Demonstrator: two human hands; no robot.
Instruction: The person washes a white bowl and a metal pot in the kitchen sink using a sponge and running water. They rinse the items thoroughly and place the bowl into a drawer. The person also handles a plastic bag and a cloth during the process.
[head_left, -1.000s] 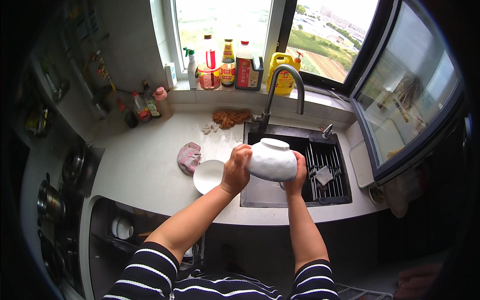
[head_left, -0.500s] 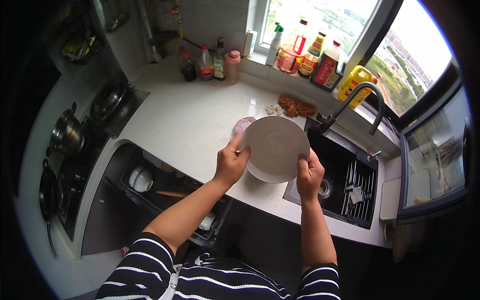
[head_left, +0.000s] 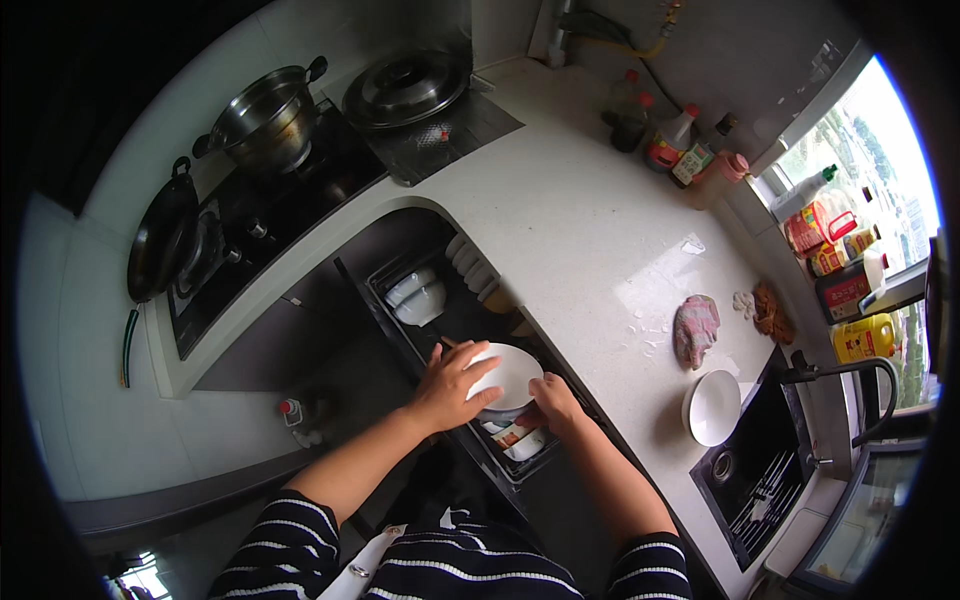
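Black top with thin white stripes was worn; left sleeve and right sleeve were cut short, same pattern; pale strip with round fastener was seen at chest; left hand, right hand were bare

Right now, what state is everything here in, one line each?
White bowl: in left hand and right hand, mouth up
Drawer: open
Steel pot: uncovered
Wide pan: covered
Other bowl: on counter beside sink
Pink cloth: crumpled
Window sash: swung open
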